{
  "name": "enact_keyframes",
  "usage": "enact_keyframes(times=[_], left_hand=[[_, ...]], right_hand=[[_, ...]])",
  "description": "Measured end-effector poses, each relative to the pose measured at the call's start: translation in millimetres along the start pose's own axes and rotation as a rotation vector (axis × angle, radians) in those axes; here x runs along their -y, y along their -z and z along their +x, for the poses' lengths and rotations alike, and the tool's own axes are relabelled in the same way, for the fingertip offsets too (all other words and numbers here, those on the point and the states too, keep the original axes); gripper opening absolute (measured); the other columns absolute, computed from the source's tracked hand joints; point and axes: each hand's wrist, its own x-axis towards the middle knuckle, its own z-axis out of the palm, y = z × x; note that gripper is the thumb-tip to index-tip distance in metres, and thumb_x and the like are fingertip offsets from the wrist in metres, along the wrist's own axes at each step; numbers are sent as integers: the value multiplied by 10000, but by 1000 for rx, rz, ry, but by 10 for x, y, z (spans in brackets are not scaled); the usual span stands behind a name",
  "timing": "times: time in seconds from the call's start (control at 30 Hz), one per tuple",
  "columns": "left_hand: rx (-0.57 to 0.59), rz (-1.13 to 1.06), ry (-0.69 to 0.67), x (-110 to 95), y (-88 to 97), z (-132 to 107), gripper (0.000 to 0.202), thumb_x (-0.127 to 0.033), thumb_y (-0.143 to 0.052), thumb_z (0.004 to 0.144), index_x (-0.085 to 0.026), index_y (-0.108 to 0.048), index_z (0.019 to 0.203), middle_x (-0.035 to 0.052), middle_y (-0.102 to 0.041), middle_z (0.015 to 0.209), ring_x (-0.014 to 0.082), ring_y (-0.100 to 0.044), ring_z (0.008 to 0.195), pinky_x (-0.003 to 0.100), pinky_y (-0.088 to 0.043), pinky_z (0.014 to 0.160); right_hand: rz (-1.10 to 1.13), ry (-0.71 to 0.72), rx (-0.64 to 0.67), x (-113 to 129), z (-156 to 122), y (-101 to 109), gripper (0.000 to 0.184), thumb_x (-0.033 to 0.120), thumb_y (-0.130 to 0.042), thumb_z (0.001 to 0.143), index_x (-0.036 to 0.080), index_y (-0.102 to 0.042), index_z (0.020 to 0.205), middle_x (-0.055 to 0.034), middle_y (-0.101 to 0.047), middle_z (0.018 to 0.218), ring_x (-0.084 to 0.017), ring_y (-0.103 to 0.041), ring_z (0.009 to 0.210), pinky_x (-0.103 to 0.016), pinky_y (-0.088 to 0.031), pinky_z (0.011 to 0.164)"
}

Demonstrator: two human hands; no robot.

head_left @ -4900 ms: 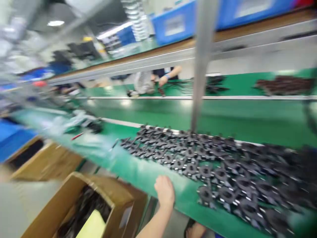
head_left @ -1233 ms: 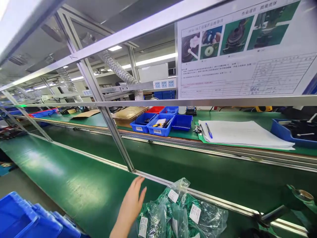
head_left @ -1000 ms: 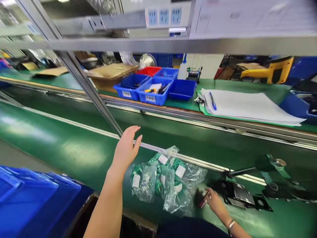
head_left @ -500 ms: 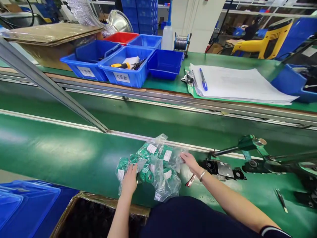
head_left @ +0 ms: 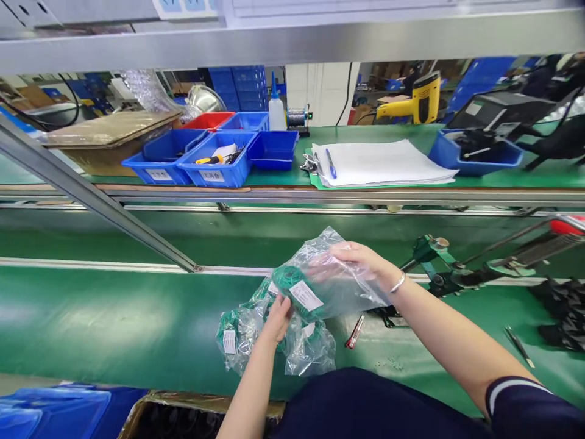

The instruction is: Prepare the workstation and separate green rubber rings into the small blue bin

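A clear plastic bag (head_left: 354, 292) holds a coil of green wire (head_left: 292, 277) with a white label (head_left: 306, 296). My left hand (head_left: 276, 320) is closed on the bag's lower left edge, thumb beside the coil. My right hand (head_left: 354, 256) is at the bag's upper part, its fingers stretched out to the left and showing through the plastic; whether they are inside the bag or behind it I cannot tell. More bagged green coils (head_left: 231, 335) with labels lie underneath and to the left on the green bench.
A red-handled cutter (head_left: 355, 332) lies right of the bags, tweezers (head_left: 520, 346) farther right. Behind them stands a green jointed arm fixture (head_left: 432, 262). The raised shelf bears blue bins (head_left: 214, 174) and papers (head_left: 384, 161). An open carton (head_left: 155, 402) stands below the bench.
One bagged coil has been lifted off the pile and tilted up. My left hand has moved right onto it, and my right hand has moved up with its fingers now under plastic. The view has tilted up.
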Motion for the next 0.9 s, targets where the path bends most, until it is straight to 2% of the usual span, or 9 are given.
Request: enact_keyframes(times=[0.1, 0.27, 0.33, 0.43, 0.5, 0.57, 0.67, 0.77, 0.9], left_hand=[[80, -267, 113, 126, -192, -65, 889, -617, -907, 416, -249, -662, 1188, 111, -698, 1249, 396, -427, 1399, 575, -381, 1134], [142, -433, 123, -57, -624, -424, 659, -569, -819, 652, -289, -666, 1228, 71, -682, 1299, 356, -504, 1350, 566, -369, 1150], [92, -447, 62, -173, -767, -545, 623, -553, -785, 713, -295, -647, 1263, 69, -657, 1342, 333, -518, 1342, 533, -385, 1149], [-104, -399, -104, -285, -877, -643, 616, -452, -818, 721, -340, -616, 1292, 36, -625, 1389, 284, -511, 1354, 463, -421, 1136], [-187, -368, -189, -319, -910, -669, 647, -390, -841, 709, -370, -594, 1307, 12, -597, 1423, 260, -500, 1366, 434, -439, 1123], [-196, -353, -228, -329, -944, -684, 677, -370, -856, 695, -381, -582, 1314, 7, -579, 1442, 249, -491, 1375, 416, -453, 1113], [-178, -332, -246, -322, -1009, -705, 667, -382, -860, 693, -373, -589, 1303, 7, -572, 1449, 239, -467, 1395, 392, -457, 1110], [-174, -290, -254, -307, -1052, -725, 667, -373, -850, 710, -383, -573, 1316, 1, -566, 1455, 234, -451, 1407, 396, -441, 1124], [-133, -215, -261, -281, -996, -738, 668, -352, -824, 743, -415, -538, 1344, -16, -588, 1431, 229, -452, 1405, 418, -416, 1143]], right_hand=[[74, 5, 0, 101, -23, -68, 462, 452, -614, 876, 94, -702, 1155, -178, -725, 1159, -345, -659, 1127, -534, -448, 1054], [413, 113, -108, -58, 86, 92, 668, 688, -355, 924, 132, -638, 1161, -172, -671, 1275, -335, -617, 1200, -589, -401, 1085], [486, 198, -127, -228, 70, 104, 804, 802, -302, 869, 151, -598, 1236, -176, -600, 1381, -354, -558, 1276, -626, -376, 1088], [457, 223, -85, -532, -11, -11, 935, 884, -319, 795, 172, -534, 1361, -178, -496, 1491, -370, -482, 1353, -621, -338, 1114], [354, 198, -76, -695, -52, -140, 856, 822, -470, 800, 226, -501, 1413, -137, -482, 1513, -348, -464, 1373, -583, -316, 1142], [233, 186, -97, -780, -56, -273, 762, 645, -666, 803, 281, -472, 1443, -94, -511, 1497, -308, -471, 1373, -528, -312, 1160], [131, 215, -161, -777, 1, -414, 668, 446, -749, 816, 285, -511, 1420, -73, -586, 1427, -267, -521, 1326, -468, -351, 1148], [117, 286, -234, -729, 66, -460, 495, 485, -681, 868, 231, -642, 1292, -81, -667, 1316, -246, -593, 1234, -429, -391, 1124], [158, 336, -302, -688, 72, -459, 477, 557, -622, 887, 198, -707, 1189, -88, -730, 1182, -245, -646, 1139, -426, -445, 1074]])
